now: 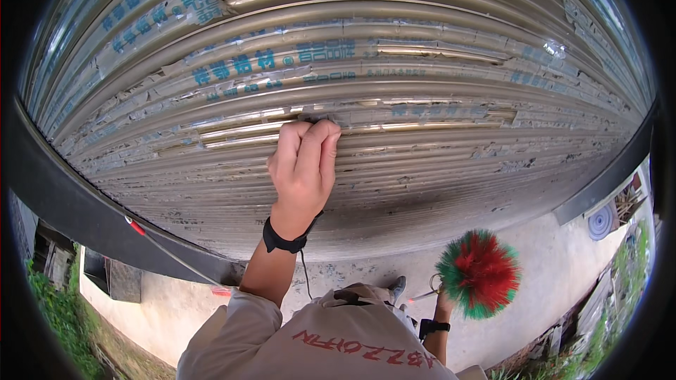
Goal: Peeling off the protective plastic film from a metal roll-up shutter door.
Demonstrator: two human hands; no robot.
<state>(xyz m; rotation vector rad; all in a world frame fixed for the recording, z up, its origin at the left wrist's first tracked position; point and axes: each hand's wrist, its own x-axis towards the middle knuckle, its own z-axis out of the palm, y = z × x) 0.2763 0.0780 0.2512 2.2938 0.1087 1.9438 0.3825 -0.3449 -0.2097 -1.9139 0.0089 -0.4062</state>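
Observation:
Before me stands a metal roller shutter [369, 158] with ribbed slats. Torn, peeling protective film [232, 68] with blue printing covers many of them. My left hand [303, 161] is raised against the slats, its fingers pinched on the ragged edge of a film strip; the fingertips partly hide the pinched piece. Bare shiny metal shows on the slat left of those fingers. Low at my right side, my right hand [446, 301] grips a brush with red and green bristles [479, 274]. Its bristle head hides part of the hand.
A thin pole with a red end [136, 226] leans at the dark shutter frame [63, 184] on the left. A dark box [124, 278] stands on the concrete floor [163, 322]. To the right are a rolled blue-grey item [601, 222] and grass [623, 285].

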